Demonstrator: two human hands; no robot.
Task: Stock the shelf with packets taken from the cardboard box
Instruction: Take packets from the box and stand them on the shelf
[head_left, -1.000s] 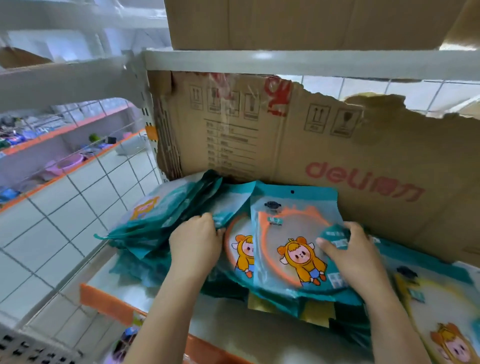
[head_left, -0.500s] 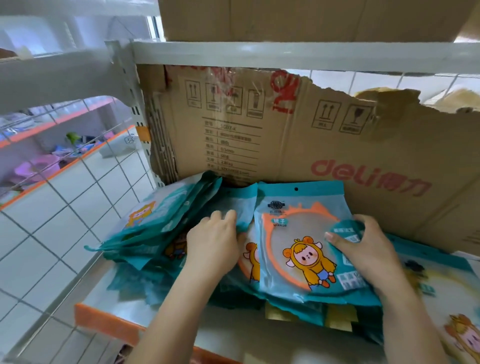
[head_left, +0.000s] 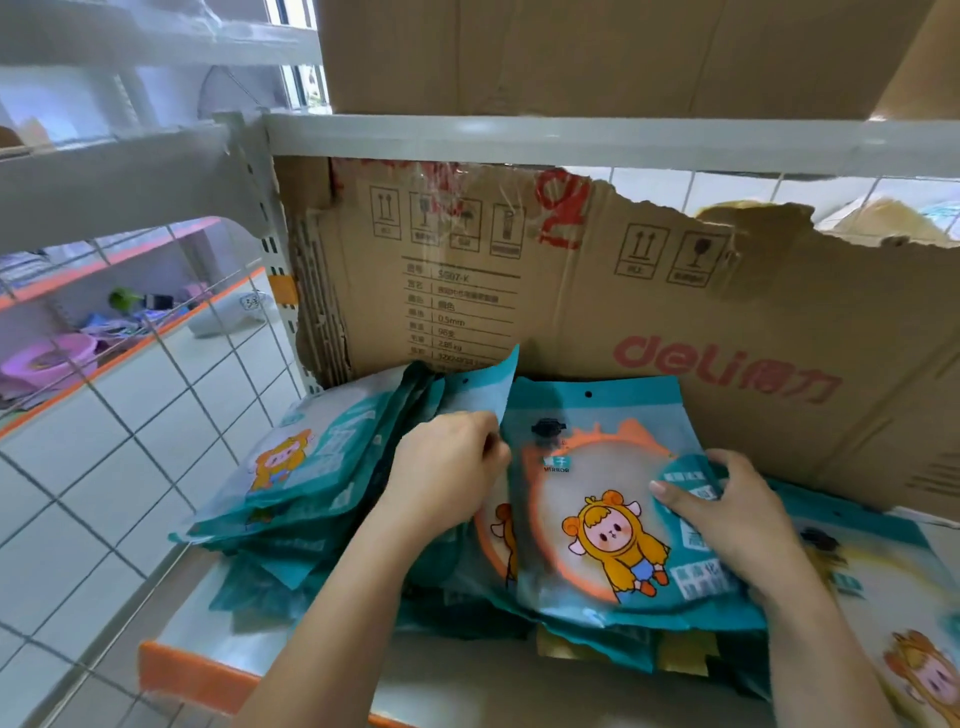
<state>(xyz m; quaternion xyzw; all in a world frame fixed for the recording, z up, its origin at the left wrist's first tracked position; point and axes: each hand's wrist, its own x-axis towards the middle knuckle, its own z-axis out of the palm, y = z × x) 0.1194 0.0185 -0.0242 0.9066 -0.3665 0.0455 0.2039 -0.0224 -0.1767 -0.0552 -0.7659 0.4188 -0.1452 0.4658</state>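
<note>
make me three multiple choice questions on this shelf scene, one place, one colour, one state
1. The torn cardboard stands where? A behind the packets B under them C on the floor
2. The shelf's front strip is: A green B orange C black
3. The right hand: A hangs idle B rests on the cardboard C grips the front packet
Answers: 1 A, it rises behind the piles; 2 B, orange shows lower left; 3 C, thumb on top, fingers curled over its right edge.

The left hand has shifted right and tipped a teal packet upright.
</note>
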